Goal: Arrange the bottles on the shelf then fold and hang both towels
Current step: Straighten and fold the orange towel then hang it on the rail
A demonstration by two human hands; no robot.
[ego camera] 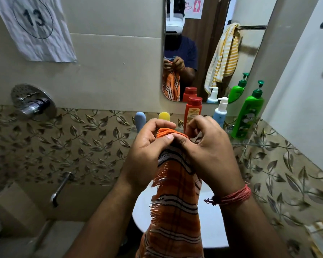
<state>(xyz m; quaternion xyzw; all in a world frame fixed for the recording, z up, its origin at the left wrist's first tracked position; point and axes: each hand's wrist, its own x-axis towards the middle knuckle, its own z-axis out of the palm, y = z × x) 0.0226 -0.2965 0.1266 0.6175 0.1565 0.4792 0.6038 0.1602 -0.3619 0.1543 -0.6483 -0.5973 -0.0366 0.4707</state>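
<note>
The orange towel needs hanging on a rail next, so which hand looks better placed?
Probably the right hand. Both pinch the orange striped towel's top edge, but the only rail in view, seen in the mirror, appears toward the right side.

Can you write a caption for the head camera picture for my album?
Both hands pinch the orange striped towel before the bottle shelf.

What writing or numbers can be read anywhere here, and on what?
"13", inside a drawn circle, on the crumpled paper sheet on the wall.
Pink sign seen in the mirror: letters reversed and cut off, unreadable.
Red bottle label: too small.
Green pump bottle label: blurred.
</note>
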